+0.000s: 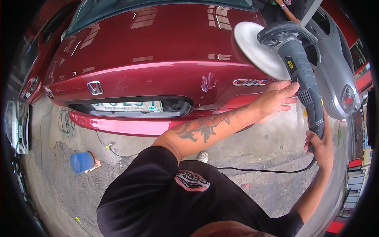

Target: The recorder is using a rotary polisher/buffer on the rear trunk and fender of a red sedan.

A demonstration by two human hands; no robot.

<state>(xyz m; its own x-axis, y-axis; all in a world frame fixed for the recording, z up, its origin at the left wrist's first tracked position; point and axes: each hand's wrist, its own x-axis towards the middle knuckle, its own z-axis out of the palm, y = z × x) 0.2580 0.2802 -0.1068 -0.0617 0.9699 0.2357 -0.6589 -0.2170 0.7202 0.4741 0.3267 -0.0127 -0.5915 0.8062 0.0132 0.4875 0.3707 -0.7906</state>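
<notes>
A grey and black car polisher (pixel 300 65) with a round white pad (pixel 256 47) is held up at the right rear corner of a dark red car (pixel 158 43). My right hand (pixel 320 148) is wrapped round its rear grip, where the black cord leaves. Beside the polisher's body, my left hand (pixel 276 100) has its fingers apart; the fingertips reach close to the casing, and I cannot tell whether they touch it. Whitish smears of what looks like polish (pixel 208 81) mark the red trunk panel, left of a chrome badge (pixel 250 82).
A blue bucket (pixel 82 162) stands on the concrete floor at left. The black cord (pixel 268 170) crosses the floor behind me, and a green hose or cable (pixel 66 122) lies coiled near the bumper. A silver car (pixel 335 59) is close on the right. Another person's arm (pixel 290 14) shows beyond the polisher.
</notes>
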